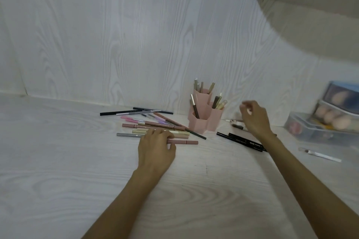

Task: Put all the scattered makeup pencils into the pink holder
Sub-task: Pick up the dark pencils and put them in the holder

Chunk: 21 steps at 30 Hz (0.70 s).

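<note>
A pink holder (201, 122) of three hexagonal cups stands by the wall with several pencils upright in it. Left of it lies a loose pile of makeup pencils (151, 125) in pink, black, grey and cream. My left hand (155, 147) rests on the near side of the pile, fingers closed on a dusty pink pencil (184, 142) lying flat. My right hand (254, 117) hovers to the right of the holder, fingers loosely curled and apart, holding nothing. Black pencils (240, 140) lie under that wrist, and small pieces (238, 124) lie beyond them.
A clear plastic organiser (318, 132) with sponges and compacts stands at the right edge. In front of it lies a white brush (320, 155). A white shelf (310, 6) juts out overhead at the upper right. The wood-grain wall runs close behind the holder.
</note>
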Motion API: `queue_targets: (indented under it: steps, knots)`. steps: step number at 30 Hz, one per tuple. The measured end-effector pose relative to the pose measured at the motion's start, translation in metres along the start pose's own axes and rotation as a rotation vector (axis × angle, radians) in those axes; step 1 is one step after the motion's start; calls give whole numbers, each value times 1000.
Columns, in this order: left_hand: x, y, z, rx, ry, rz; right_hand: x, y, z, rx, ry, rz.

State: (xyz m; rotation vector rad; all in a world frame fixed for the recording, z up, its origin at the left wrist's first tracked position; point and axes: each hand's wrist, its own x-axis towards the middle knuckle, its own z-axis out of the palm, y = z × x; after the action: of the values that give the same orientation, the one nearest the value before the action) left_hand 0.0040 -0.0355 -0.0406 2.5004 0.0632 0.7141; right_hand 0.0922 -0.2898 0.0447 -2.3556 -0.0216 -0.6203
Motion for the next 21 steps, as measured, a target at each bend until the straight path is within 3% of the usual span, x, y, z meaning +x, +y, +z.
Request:
queue_targets:
  steps: [2, 5, 9, 14, 18, 21]
  knots:
    - [1, 1, 0, 40, 24, -24, -24, 33, -2, -145, 23, -7]
    - [1, -1, 1, 77, 28, -45, -49, 63, 8, -305, -123, -69]
    - [2, -3, 1, 49, -5, -5, -52, 68, 20, -346, -140, -171]
    - [-2, 3, -6, -189, 9, 64, -53, 68, 25, -255, -163, -231]
    - [9, 22, -20, -583, 167, -42, -53, 70, 20, -112, -134, -171]
    - [40, 43, -39, -651, 367, -66, -53, 71, 22, -92, -131, -160]
